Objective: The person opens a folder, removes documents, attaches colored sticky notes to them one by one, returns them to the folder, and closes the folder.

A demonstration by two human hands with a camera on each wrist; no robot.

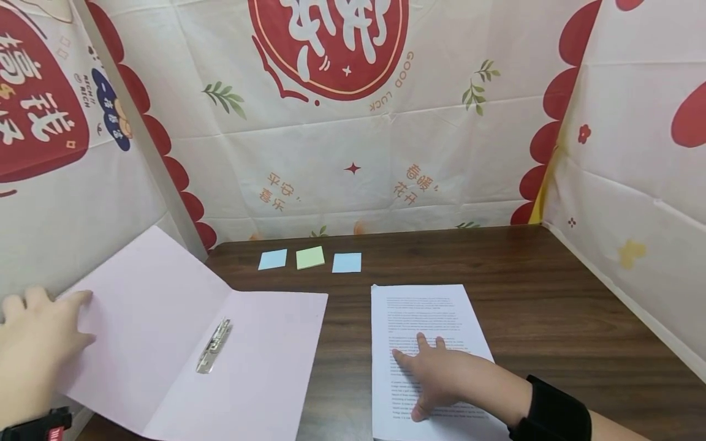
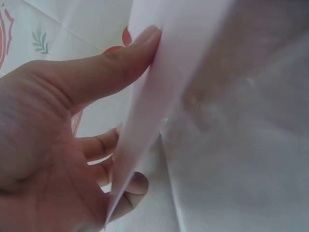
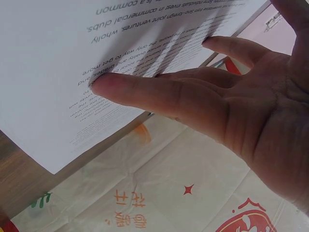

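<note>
An open pink folder lies at the table's left, a metal clip at its spine. My left hand holds the raised left cover by its outer edge. The left wrist view shows the thumb on one face of the cover and the fingers behind it. My right hand rests flat on a stack of printed white sheets to the folder's right. Seen from the right wrist, its straight fingers press on the text of the top sheet.
Three sticky-note pads sit in a row at the back of the dark wooden table: blue, green, blue. Printed cloth walls close in the table at the left, back and right.
</note>
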